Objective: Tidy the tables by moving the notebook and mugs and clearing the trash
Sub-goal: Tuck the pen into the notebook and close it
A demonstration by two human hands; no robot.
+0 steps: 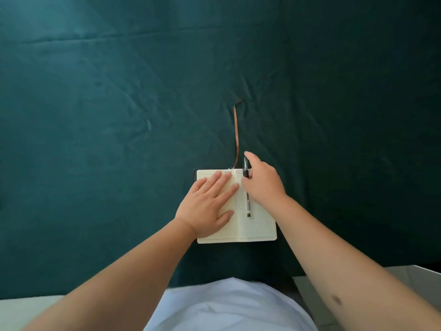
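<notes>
From my head camera, the open notebook (259, 225) lies on the green cloth (95, 139). My left hand (207, 206) presses flat, fingers spread, pinning the page, while my right hand (262, 180) pinches the pen (248, 204) (probably lifting it clear before closing).

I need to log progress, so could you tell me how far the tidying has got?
Nothing looks finished. The notebook lies open on the green cloth, left hand flat on its page, right hand at the pen. Closing and moving it remain; no mugs or trash are visible.
</notes>
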